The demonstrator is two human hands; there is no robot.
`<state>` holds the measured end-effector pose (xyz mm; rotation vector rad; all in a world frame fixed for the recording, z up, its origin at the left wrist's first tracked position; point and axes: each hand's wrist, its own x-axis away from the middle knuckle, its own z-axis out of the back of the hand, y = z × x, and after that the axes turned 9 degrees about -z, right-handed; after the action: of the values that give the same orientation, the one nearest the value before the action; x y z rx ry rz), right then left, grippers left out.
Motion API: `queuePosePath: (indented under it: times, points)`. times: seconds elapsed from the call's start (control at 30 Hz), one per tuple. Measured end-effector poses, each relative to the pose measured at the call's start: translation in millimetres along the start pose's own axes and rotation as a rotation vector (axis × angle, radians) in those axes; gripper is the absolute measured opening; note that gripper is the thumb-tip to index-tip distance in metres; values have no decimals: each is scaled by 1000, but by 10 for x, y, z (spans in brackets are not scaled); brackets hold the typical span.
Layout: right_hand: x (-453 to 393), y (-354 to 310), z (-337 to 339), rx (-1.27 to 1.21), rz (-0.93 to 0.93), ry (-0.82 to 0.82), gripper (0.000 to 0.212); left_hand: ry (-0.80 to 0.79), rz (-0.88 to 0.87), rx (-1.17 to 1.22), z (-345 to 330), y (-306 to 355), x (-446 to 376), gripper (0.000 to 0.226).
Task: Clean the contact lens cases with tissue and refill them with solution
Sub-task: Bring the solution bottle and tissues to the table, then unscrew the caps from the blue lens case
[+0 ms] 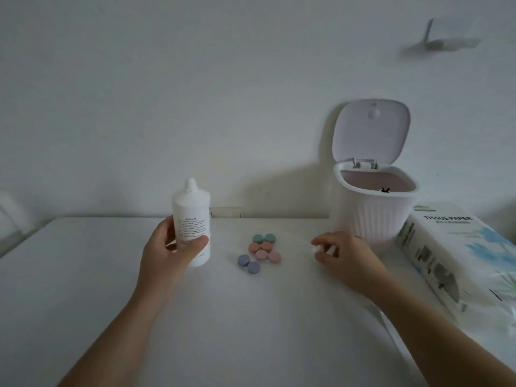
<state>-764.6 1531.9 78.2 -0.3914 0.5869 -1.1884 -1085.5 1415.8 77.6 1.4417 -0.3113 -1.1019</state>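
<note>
- Holding the solution bottle (191,224) upright in my left hand (170,252), fingers (195,244) curled round its lower half and thumb on the near side, base on or just off the worktop (83,289) – I can't tell which – so nothing spills while its tip looks uncovered
- Keeping that bottle just left of the cases, near enough to tip over them once they're open
- Right hand (343,256) is low over the worktop to the right of the cases, fingers bunched and pinching something small and white (317,249) at the tips; my guess is the bottle's cap or a scrap of tissue, too small to tell
- Contact lens cases (261,254) sit in a tight cluster between my hands: a green pair at the back, an orange pair touching it, a pink pair in front, a purple pair nearest me on the left
- All their lids look screwed on, so I judge cleaning and refilling are yet to start on these
- Little ribbed bin (375,208) stands behind my right hand with its lid flipped up, mouth open to take used tissue
- Tissue paper pack (458,247) lies on its side at the far right, just beside the bin, within reach of the right hand for wiping
- Next, I reckon, one hand must be freed to unscrew a lid
</note>
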Motion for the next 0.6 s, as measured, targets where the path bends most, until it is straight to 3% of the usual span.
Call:
queuePosePath:
  times: [0.23,0.6]
  points:
    - [-9,15,-105,165,33,-47,17,-31,10,-39,-34,-165,-22,46]
    - [9,-24,-194,161,13,-28,22,-15,15,-80,-56,-254,-60,45]
